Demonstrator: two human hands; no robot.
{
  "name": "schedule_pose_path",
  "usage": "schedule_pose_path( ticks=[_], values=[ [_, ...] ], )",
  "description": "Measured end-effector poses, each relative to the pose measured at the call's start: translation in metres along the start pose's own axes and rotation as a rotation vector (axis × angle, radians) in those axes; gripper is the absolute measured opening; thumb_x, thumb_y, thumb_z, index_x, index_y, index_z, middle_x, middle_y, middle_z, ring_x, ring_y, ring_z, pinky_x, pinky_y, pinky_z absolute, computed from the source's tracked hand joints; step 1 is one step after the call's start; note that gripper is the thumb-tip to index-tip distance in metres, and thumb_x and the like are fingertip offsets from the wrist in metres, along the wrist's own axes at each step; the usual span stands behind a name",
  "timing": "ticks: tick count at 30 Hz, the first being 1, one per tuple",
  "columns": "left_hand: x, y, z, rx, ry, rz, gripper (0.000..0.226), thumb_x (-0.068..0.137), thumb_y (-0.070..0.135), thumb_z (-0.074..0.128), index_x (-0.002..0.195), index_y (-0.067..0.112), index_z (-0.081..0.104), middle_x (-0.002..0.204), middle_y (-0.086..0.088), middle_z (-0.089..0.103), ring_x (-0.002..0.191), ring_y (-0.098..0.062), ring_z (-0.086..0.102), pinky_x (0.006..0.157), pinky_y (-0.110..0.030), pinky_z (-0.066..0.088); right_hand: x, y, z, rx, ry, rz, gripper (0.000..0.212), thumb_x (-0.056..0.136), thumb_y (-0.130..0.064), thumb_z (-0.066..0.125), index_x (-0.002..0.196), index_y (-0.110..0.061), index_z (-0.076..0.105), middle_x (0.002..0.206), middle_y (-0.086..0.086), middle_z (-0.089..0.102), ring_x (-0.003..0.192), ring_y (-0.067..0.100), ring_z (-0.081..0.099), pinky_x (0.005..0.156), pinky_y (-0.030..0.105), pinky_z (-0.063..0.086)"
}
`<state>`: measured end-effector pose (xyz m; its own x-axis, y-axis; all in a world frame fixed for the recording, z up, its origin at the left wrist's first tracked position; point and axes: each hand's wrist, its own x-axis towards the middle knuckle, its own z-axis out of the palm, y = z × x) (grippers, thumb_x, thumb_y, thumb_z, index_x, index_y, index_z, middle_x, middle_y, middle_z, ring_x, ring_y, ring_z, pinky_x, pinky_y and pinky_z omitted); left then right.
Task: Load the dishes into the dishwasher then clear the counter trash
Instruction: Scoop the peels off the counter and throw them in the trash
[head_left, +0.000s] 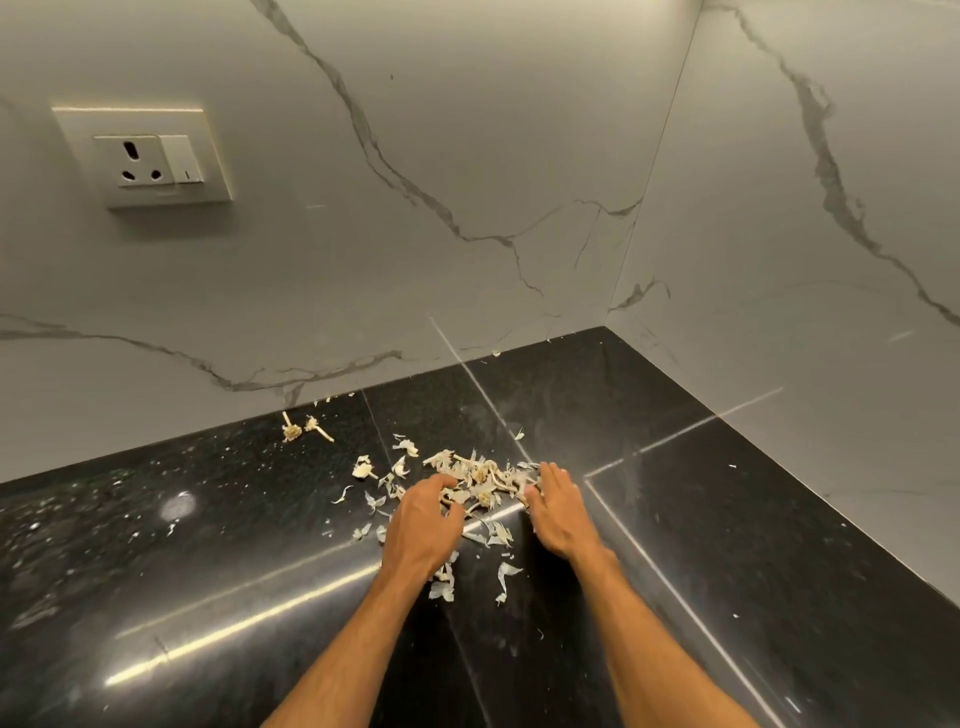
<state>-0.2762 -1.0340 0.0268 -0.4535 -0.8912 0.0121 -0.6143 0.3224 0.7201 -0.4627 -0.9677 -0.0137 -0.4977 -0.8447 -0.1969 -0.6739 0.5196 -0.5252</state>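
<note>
a heap of garlic peels (480, 486) lies on the glossy black bench (727, 519) near the corner of the marble walls, with loose scraps scattered round it. the left grip (423, 525) claws into the heap's left edge, fingers and thumb curled round some scraps. the right grip (558, 512) stands spread and flat, fingers straight and together, pressing the heap's right edge. two garlic stems (306, 428) lie apart by the back wall, below a wall socket (156, 156).
</note>
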Motion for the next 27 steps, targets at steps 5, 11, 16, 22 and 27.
schedule_pose_path(
  ticks=[5, 11, 16, 22, 27],
  values=[
    [-0.016, -0.001, 0.006, -0.051, 0.037, -0.065, 0.033, 0.091, 0.022, 0.057, 0.124, 0.024, 0.058, 0.128, 0.005, 0.06, 0.112, -0.011, 0.056, 0.096, -0.033, 0.048, -0.031, -0.021, 0.03, 0.047, -0.064, -0.171, 0.058, 0.105, -0.041, 0.024, 0.156, -0.018, 0.011, 0.163, 0.001, 0.008, 0.15, 0.017, 0.008, 0.122, 0.037, 0.006],
    [-0.024, -0.019, -0.003, -0.084, 0.038, -0.031, 0.03, 0.092, 0.017, 0.057, 0.122, 0.023, 0.059, 0.131, 0.002, 0.059, 0.12, -0.013, 0.054, 0.102, -0.039, 0.046, -0.068, 0.013, 0.012, 0.147, 0.424, 0.063, 0.039, 0.098, -0.033, 0.044, 0.137, -0.025, 0.045, 0.14, 0.003, 0.05, 0.129, 0.021, 0.046, 0.11, 0.047, 0.039],
    [-0.019, -0.031, -0.014, -0.101, 0.104, 0.0, 0.03, 0.09, 0.013, 0.057, 0.119, 0.022, 0.061, 0.126, 0.001, 0.062, 0.117, -0.016, 0.055, 0.099, -0.039, 0.048, -0.11, 0.026, 0.029, 0.034, 0.486, 0.404, 0.062, 0.101, -0.038, 0.04, 0.151, -0.006, 0.025, 0.16, 0.015, 0.019, 0.149, 0.028, 0.012, 0.123, 0.041, 0.008],
    [-0.018, -0.046, -0.027, -0.109, 0.067, -0.015, 0.033, 0.091, 0.009, 0.056, 0.122, 0.021, 0.059, 0.13, -0.001, 0.059, 0.12, -0.018, 0.054, 0.101, -0.038, 0.045, -0.099, -0.028, 0.066, 0.046, 0.349, 0.301, 0.069, 0.103, -0.047, 0.028, 0.156, -0.01, 0.001, 0.164, 0.008, -0.003, 0.15, 0.02, -0.006, 0.12, 0.034, -0.007],
    [-0.011, -0.065, -0.045, -0.134, 0.07, -0.02, 0.03, 0.09, 0.013, 0.055, 0.117, 0.026, 0.06, 0.123, 0.002, 0.062, 0.104, -0.017, 0.06, 0.09, -0.038, 0.053, -0.076, -0.07, 0.075, 0.068, 0.219, 0.139, 0.066, 0.104, -0.045, 0.025, 0.156, -0.013, -0.002, 0.163, 0.007, -0.007, 0.15, 0.018, -0.008, 0.122, 0.037, -0.004]
  ],
)
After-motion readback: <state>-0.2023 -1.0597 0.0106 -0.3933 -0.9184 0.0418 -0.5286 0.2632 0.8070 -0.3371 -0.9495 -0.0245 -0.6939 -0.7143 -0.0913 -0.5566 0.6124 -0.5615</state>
